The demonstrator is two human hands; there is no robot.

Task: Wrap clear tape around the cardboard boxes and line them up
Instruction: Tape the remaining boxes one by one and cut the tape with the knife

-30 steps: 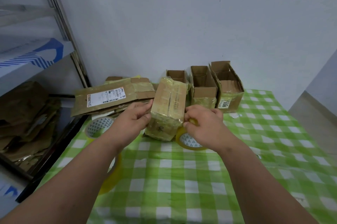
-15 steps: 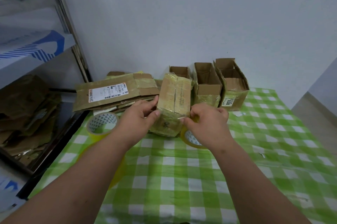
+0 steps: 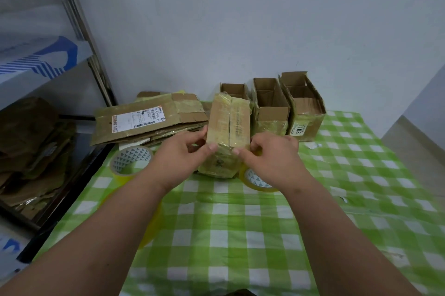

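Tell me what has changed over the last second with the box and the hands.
Little has changed. The left hand and right hand keep gripping the taped box, which has tipped slightly more upright and edged toward the wall. The right hand still holds its tape roll. The spare tape roll, the three open boxes and the flattened cardboard stayed put.

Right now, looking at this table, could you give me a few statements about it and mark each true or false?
1. Both hands hold the taped box. True: the left hand and the right hand grip its sides.
2. Three open boxes stand by the wall. True.
3. The tablecloth is red and white. False: green and white checks.
4. A tape roll lies left of the left hand. True.
5. The flattened cardboard bears no label. False: a white shipping label shows.
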